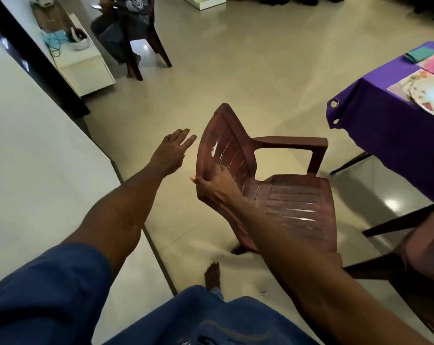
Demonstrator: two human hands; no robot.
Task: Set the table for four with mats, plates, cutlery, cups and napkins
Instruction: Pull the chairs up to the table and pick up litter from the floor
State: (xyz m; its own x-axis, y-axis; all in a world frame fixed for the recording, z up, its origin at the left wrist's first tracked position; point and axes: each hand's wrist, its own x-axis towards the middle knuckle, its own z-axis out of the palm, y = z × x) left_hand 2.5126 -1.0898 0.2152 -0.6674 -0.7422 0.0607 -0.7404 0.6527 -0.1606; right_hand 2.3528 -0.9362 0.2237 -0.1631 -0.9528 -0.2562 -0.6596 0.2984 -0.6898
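Tiled floor [236,70] — right hand [213,185] (gripping) chair [293,202].

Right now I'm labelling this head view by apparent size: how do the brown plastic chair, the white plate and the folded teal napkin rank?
1. Brown plastic chair, gripped by the right hand, clearly largest.
2. White plate, though cut off by the frame edge.
3. Teal napkin, smallest; it's also farthest away.

A brown plastic armchair with a slatted seat and back [293,195] stands tilted on the pale glossy tiled floor [248,70]. At the top left a second person sits on a dark brown chair [146,38]. Beside it stands a low white cabinet [86,68] against the wall, with a white bowl [79,43] and a tangle of turquoise cable [53,41] on top.
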